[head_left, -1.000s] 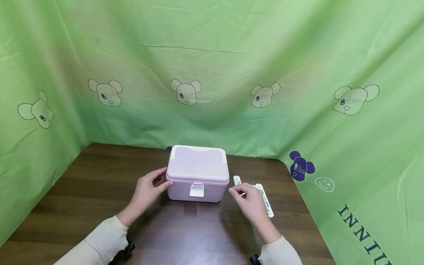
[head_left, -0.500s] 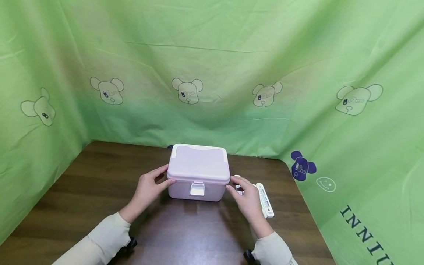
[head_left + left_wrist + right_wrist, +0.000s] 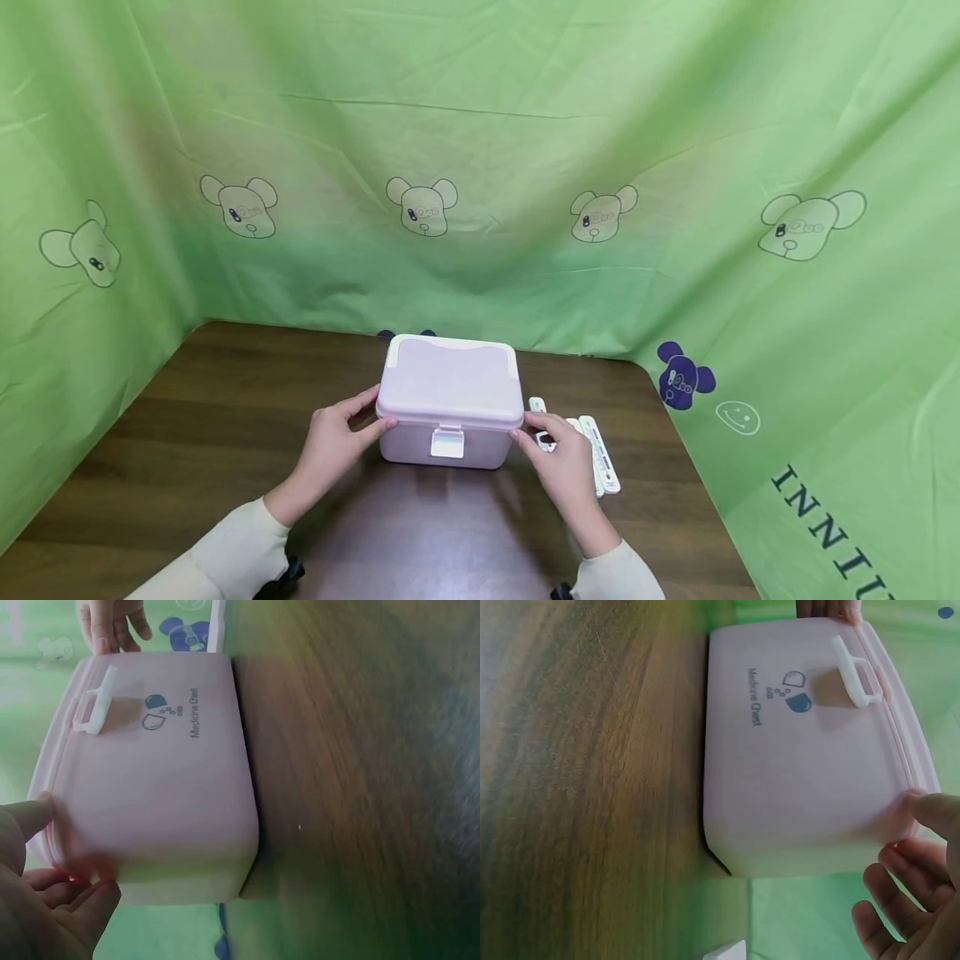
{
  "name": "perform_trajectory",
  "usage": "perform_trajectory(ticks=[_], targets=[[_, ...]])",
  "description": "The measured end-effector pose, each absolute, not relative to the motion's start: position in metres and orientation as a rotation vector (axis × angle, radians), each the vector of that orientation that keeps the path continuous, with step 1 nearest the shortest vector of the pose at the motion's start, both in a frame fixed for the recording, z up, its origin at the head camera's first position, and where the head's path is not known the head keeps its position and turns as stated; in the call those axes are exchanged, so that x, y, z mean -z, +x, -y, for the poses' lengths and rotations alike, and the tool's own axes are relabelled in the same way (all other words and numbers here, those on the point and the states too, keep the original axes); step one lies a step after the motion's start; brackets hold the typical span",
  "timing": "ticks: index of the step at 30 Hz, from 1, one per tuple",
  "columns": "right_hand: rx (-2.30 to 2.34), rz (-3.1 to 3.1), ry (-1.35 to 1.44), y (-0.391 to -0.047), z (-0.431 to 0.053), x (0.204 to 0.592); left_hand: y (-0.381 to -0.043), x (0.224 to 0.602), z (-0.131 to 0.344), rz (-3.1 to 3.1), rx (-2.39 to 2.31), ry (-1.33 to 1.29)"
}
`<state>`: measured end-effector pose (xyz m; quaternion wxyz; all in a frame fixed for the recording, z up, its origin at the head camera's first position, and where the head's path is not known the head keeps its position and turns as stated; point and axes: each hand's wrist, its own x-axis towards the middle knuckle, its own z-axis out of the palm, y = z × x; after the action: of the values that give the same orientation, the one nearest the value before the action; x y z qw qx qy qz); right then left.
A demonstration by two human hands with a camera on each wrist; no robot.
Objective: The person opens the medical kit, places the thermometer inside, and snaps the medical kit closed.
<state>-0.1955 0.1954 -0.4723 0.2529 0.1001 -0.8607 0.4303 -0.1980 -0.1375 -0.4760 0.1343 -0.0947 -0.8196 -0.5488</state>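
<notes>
A pale pink medicine chest [image 3: 450,383] with a lilac lid panel stands upright on the table, its lid down. The white latch [image 3: 859,679] on its front sticks outward, away from the wall. My left hand [image 3: 330,442] holds the chest's left front corner at the lid seam, thumb on the front and fingers round the side. At the opposite corner my right hand [image 3: 564,467] grips the same seam between thumb and fingers, as the right wrist view shows; its other fingers spread below. Printed lettering and a capsule picture [image 3: 155,711] face me.
White flat strips with small markings [image 3: 602,458] lie right of the chest, partly behind my right hand. Another white piece [image 3: 537,405] lies farther back. A green curtain [image 3: 480,283] hangs along the back and sides of the brown wooden table [image 3: 262,400].
My right hand has moved left onto the chest's right corner. Since half a second ago the chest has shifted slightly toward me, with both hands on it.
</notes>
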Motion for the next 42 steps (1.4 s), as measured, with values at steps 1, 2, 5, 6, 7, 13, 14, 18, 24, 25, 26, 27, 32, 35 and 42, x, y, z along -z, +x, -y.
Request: perform_trajectory(ticks=[1,2,5,6,7,13,14,18,24,25,26,27,32,35,42], targets=[[-1.158,2.345,0.275,-0.193,-0.196,0.472,-0.195,0.476,0.138,2.375,1.591,-0.28],[-1.137,2.347,0.286,-0.191,-0.197,0.471,-0.193,0.475,0.138,2.378,1.578,-0.28],[-1.056,2.362,0.316,-0.186,-0.199,0.469,-0.187,0.473,0.139,2.4,1.457,-0.299],[-1.02,2.364,0.332,-0.185,-0.2,0.468,-0.186,0.471,0.14,2.407,1.409,-0.309],[-0.982,2.364,0.349,-0.184,-0.2,0.467,-0.185,0.47,0.141,2.414,1.356,-0.322],[-0.873,2.348,0.418,-0.185,-0.201,0.46,-0.188,0.465,0.145,2.412,1.232,-0.383],[-0.876,2.343,0.42,-0.186,-0.201,0.459,-0.189,0.463,0.145,2.408,1.229,-0.386],[-0.925,2.332,0.406,-0.189,-0.202,0.45,-0.192,0.453,0.147,2.398,1.247,-0.389],[-1.007,2.339,0.359,-0.194,-0.203,0.433,-0.198,0.437,0.148,2.383,1.349,-0.344],[-1.018,2.34,0.355,-0.195,-0.203,0.429,-0.2,0.435,0.148,2.378,1.367,-0.332],[-1.026,2.343,0.354,-0.197,-0.203,0.426,-0.201,0.433,0.147,2.374,1.374,-0.32],[-1.035,2.347,0.353,-0.198,-0.203,0.422,-0.202,0.431,0.147,2.366,1.39,-0.309],[-1.078,2.363,0.353,-0.21,-0.204,0.404,-0.213,0.417,0.144,2.283,1.491,-0.276],[-1.132,2.372,0.333,-0.217,-0.204,0.395,-0.221,0.41,0.143,2.227,1.57,-0.264],[-1.212,2.399,0.325,-0.236,-0.203,0.379,-0.237,0.401,0.144,2.17,1.65,-0.281]])
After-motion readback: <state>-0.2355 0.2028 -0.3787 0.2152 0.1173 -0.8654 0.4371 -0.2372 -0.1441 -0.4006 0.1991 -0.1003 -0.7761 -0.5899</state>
